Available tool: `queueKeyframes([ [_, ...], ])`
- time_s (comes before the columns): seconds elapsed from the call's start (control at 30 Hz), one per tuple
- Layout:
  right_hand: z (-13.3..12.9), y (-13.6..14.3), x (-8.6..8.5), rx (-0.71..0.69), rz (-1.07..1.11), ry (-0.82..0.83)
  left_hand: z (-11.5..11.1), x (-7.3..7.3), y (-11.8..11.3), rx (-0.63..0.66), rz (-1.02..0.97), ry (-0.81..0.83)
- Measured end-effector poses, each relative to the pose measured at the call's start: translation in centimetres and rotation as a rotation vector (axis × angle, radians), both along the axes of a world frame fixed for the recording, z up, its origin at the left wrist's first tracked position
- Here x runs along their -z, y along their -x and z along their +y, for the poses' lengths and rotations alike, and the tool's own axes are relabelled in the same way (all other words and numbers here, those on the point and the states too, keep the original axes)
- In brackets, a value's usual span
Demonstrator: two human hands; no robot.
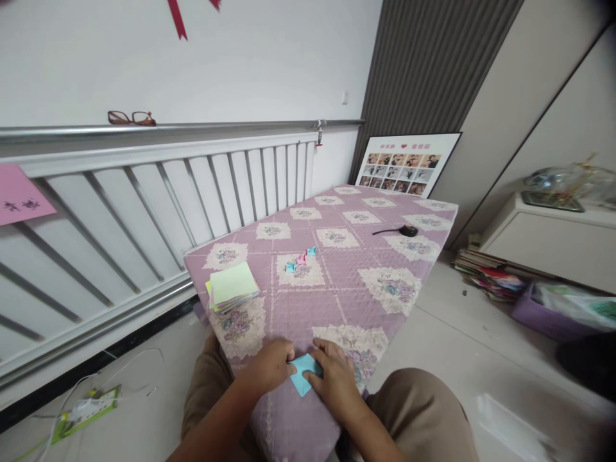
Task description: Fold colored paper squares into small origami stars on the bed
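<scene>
A small folded piece of blue paper (303, 378) is held between my two hands, just above the near end of the cloth-covered table (332, 301). My left hand (273, 364) pinches its left corner between thumb and fingers. On the opposite side, my right hand (334, 375) grips the paper with the thumb in front and the fingers behind. Creases run across the paper's face. Farther up the table lie small folded paper pieces, a pink one (301, 258) between two blue ones (290, 267). To their left sits a stack of coloured paper sheets (235, 285), pale green on top.
A black round object with a strap (408, 230) lies on the table's right side. Behind stands a photo board (409, 163). A white radiator (240, 183) borders the left edge; glasses (131, 118) rest on its pipe. A power strip (89, 412) with cables lies on the floor.
</scene>
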State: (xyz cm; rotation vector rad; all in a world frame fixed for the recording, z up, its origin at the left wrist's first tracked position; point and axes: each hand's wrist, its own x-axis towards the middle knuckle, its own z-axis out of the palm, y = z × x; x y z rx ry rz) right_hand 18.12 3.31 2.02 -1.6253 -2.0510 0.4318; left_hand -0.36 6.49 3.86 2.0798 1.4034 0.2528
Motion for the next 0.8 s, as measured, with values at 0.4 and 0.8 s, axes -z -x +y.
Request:
queueKeyframes([
  [0.4,2.2,0.4,-3.8,-0.344,0.104,0.011,-1.1,-0.4,1.0,-0.036,-0.148,-0.093],
  [0.8,0.3,0.7,-2.4,-0.433,-0.206,-0.542,-3.8,1.0,1.0,0.064,0.239,-0.662],
])
